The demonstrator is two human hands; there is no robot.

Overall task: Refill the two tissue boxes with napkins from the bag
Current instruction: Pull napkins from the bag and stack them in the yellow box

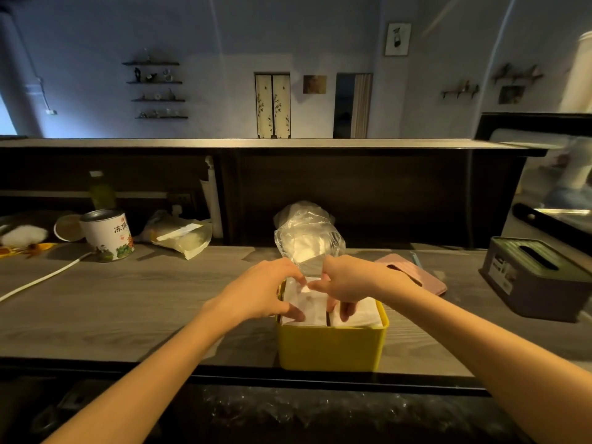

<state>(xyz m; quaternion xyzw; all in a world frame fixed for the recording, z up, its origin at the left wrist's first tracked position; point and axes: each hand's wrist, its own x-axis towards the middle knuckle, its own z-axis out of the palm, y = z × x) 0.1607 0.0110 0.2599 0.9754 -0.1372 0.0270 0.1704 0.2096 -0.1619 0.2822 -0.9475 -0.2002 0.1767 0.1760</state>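
Note:
A yellow tissue box (330, 349) stands open near the counter's front edge, with white napkins (362, 314) stacked inside. My left hand (266, 293) rests over the left stack, fingers curled onto the napkins. My right hand (347, 285) reaches into the box, its fingertips pushed down between the stacks. Just behind the box stands a clear plastic bag (306, 233) holding more white napkins. A grey tissue box (538, 277) with its lid on sits at the right.
A pink lid or cloth (416, 274) lies right of the bag. At the left are a printed tin (107, 235), a flat paper packet (182, 237) and a white cable (41, 278). A raised dark shelf runs behind the counter.

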